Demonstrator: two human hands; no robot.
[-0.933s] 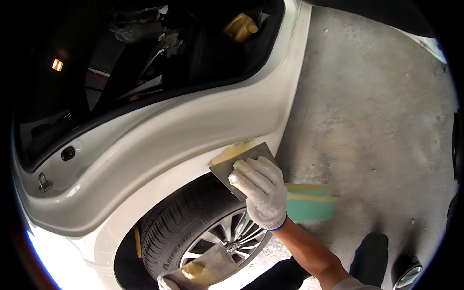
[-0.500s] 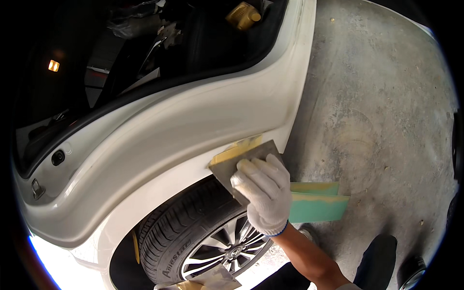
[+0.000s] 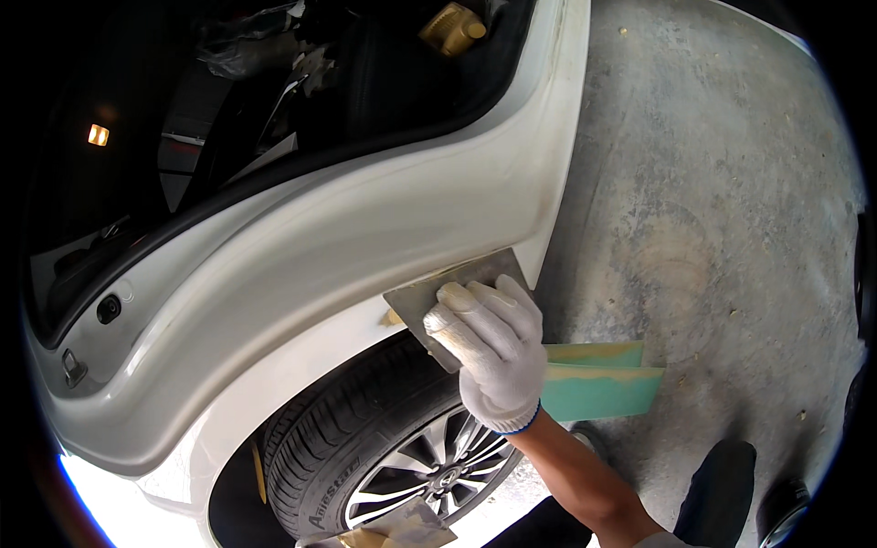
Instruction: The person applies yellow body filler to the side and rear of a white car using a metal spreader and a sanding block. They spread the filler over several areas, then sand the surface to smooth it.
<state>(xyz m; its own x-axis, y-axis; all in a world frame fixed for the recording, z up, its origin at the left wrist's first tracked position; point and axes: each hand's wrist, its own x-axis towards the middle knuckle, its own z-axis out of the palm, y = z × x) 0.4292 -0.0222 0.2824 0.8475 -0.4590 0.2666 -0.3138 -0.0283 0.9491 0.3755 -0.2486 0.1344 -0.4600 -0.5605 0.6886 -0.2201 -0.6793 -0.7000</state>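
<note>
A white car takes up everything from about 7 o'clock round to 12, and the grey concrete floor spreads from 1 to 4. The car's dark opening fills the region between 10 and 12 o'clock. The wheel, a black tyre round a silver rim, sits between 6 and 7. At 5 o'clock is the right hand, in a white knitted glove, its fingers pressed together over the face of a flat metal scraper; the thumb is hidden. Pale green pieces edged in tan show at 4 o'clock, just beyond the glove. The scraper lies tilted near the centre, against the white strip above the wheel. A second scraper, smeared with tan paste, pokes in at 6 o'clock; how the left hand's fingers stand I cannot tell. A gold bottle lies at 12 o'clock, a metal loop stands between 8 and 9, and a small tan patch shows at the scraper's 8 o'clock corner.
</note>
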